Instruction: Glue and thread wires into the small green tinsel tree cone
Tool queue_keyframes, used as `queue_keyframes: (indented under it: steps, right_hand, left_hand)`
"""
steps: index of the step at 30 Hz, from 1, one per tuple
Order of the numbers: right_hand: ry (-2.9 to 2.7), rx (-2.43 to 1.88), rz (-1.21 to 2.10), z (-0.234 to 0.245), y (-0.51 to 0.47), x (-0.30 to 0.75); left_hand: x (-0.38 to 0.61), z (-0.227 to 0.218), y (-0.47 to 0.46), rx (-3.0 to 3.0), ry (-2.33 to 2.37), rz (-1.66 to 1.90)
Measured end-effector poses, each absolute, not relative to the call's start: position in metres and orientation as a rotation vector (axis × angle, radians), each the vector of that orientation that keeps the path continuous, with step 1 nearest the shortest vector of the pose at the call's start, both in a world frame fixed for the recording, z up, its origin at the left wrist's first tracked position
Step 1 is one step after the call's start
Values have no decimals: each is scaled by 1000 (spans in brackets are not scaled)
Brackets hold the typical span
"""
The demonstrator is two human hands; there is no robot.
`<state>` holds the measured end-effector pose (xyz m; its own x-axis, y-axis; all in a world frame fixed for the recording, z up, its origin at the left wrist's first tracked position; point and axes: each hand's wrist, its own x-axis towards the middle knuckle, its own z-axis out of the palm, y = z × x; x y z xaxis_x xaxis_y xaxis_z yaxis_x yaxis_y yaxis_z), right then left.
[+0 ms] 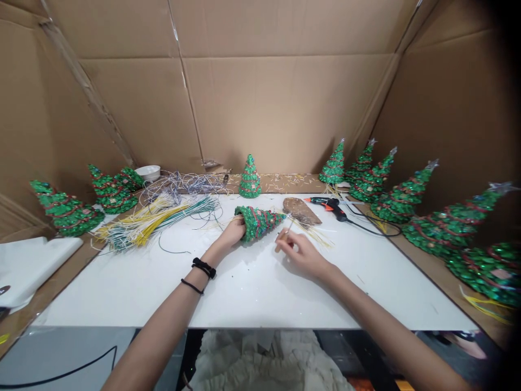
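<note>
My left hand grips a small green Christmas tree at its base, with the fingers partly hidden behind and inside the rim. The tree lies on its side above the white table, its tip toward the right, trimmed with red garland and small ornaments. Closed in my right hand is a thin tool with a wooden handle; it looks like an awl. Its slim shaft reaches up close to the tree's tip; whether it touches, I cannot tell. Yellow and white wires lie just beyond my right hand.
A brown board and a glue gun with a black cord lie at the right. Bundled coloured wires spread at the left, near a white bowl. Several finished-looking trees line both sides; one tree stands at the back.
</note>
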<state>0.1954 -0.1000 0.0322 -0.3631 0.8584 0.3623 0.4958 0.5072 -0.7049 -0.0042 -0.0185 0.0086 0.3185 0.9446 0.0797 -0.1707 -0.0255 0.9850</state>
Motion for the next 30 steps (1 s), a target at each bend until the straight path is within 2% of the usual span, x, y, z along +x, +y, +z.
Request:
queue_keyframes:
  steps: [6,16,20,23,26,30]
  right_hand:
    - [-1723,-1138,500,46,-98,205]
    - [-1823,-1139,554,38,-99,197]
    - [-2067,-1132,657,32,-95,198]
    - [-2149,-1208,533,30,-90,203]
    - [-1969,-1288,353,32,-85,209]
    - [-1665,-1309,424,34,-82,213]
  left_hand:
    - [-4,9,-20,1251,843,1055]
    - [-3,7,-20,1225,835,1061]
    - [-4,8,-21,1243,837,1058]
    - [-4,11,-21,1259,842,1064]
    - [-4,13,-22,1275,832,1053]
    - [-3,11,-22,1256,839,1067]
